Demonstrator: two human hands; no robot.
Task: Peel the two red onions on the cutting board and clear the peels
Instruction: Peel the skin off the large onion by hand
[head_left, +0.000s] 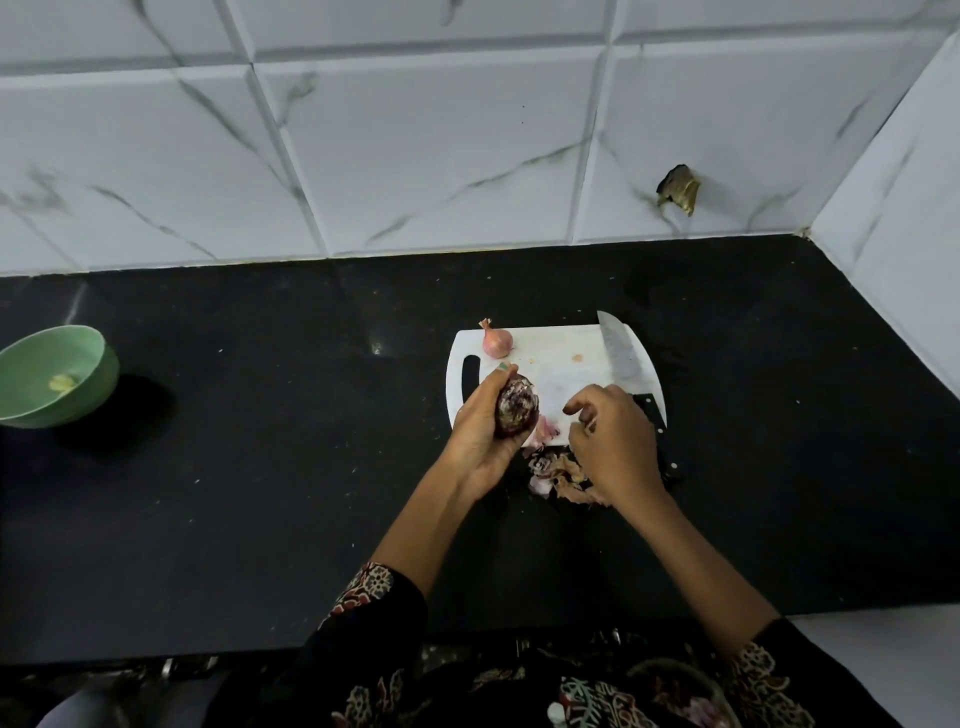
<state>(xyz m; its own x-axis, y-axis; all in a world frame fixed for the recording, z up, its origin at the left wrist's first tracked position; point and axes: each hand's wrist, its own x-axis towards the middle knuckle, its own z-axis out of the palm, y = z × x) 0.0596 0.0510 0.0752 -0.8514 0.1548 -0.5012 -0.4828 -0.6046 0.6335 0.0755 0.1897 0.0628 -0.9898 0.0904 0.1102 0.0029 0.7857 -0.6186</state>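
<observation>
I see a black, speckled stone desk (260, 467) backed by glossy white marble-pattern tiles. A white plastic cutting board (556, 364), rounded at the corners with a slot handle at its 9 o'clock edge, lies flat on it.

Red onions, count two. One small onion (497, 341), pink, papery and unpeeled with a dry pointed tip, rests on the board at its 11 o'clock corner. The larger onion (516, 408), dark purple with a rough, partly stripped surface, is held above the board's 7 o'clock corner.

My left hand (480, 441) holds that larger onion, fingers and thumb curled round it. My right hand (613, 441) hovers at the board's 5 o'clock edge with its fingers curled; whether it pinches a scrap of skin I cannot tell.

Peels (558, 473): one loose pile of dry, crinkled pink-brown skins on the desk at the board's 6 o'clock edge, touching the right hand.

Knives, count one: knife (621, 353), steel blade with a black riveted handle, lying along the board's 3 o'clock side.

Bowls, count one: a smooth pale green bowl (93, 384) at 9 o'clock, well apart from the board.

No legible writing.
</observation>
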